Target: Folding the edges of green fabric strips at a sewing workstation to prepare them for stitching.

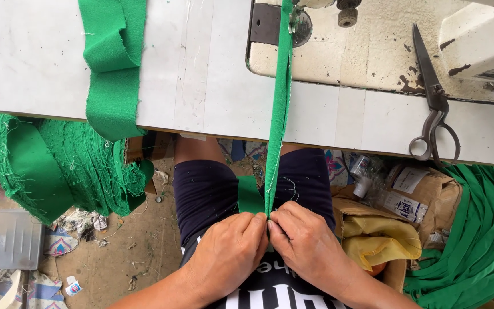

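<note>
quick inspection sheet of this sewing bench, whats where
surface: white table, scuffed; sewing machine bed chipped.
job's things: folded green strip runs taut from the machine to both hands.
clutter: scissors on the table; wide green band draped over the edge.
grippers: left hand and right hand pinch the strip's end.
cables: nothing seen.
surroundings: green fabric piles, yellow cloth, scraps on the floor.
</note>
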